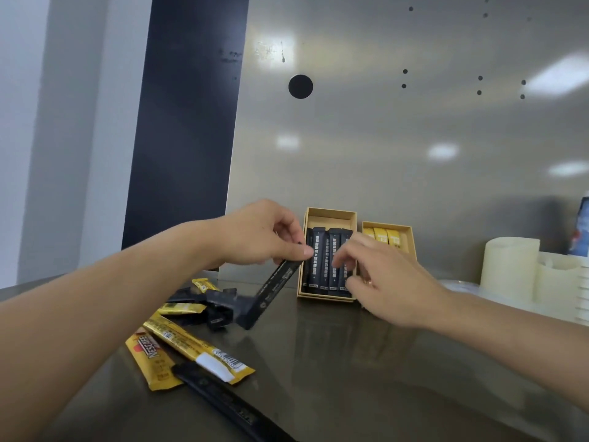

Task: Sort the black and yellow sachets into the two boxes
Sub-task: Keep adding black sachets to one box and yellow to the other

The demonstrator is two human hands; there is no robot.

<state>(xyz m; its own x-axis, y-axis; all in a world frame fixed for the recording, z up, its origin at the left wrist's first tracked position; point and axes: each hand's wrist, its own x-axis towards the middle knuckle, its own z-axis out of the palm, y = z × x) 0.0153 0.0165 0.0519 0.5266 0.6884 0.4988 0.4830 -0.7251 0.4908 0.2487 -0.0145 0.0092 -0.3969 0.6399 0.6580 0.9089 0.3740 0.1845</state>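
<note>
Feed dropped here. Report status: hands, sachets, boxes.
Left hand pinches a black sachet, tilted beside the left box. Right hand: fingers rest on boxed black sachets. Loose pile waits left; nothing blocking.

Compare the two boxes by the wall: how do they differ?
The left box holds black sachets; the right box holds yellow sachets. The left box shows almost whole; the right hand hides the right box's near half. Both are tan, open and stand side by side.
</note>
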